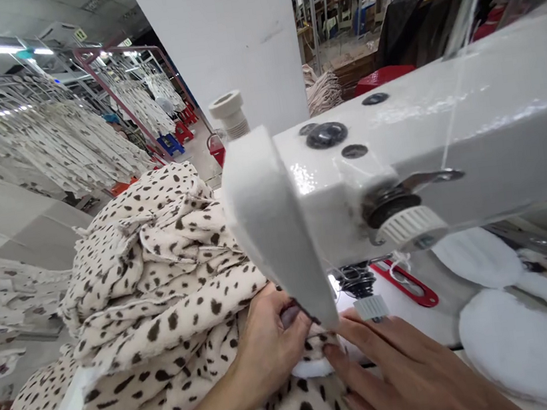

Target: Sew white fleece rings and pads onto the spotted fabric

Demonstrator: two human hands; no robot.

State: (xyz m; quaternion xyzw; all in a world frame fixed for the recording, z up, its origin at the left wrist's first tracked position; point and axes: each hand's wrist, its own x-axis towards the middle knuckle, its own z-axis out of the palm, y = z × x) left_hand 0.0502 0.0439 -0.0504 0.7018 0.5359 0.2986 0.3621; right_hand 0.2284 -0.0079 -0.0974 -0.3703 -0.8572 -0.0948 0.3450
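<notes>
A white sewing machine (397,148) fills the right half of the view, its head end close to me. Under it lies cream fabric with dark spots (165,300), heaped in a pile to the left. My left hand (267,347) pinches the spotted fabric right beside the machine's head, fingers curled closed on the cloth. My right hand (401,370) lies flat on the fabric and a white fleecy edge (307,367) just in front of the needle area, fingers stretched out. The needle itself is hidden behind the machine's head.
Red-handled scissors (407,283) lie on the table behind the needle area. White fleecy pieces (517,334) sit at the right. Racks of hanging spotted pieces (58,139) stand at the back left, a white pillar (231,36) behind the machine.
</notes>
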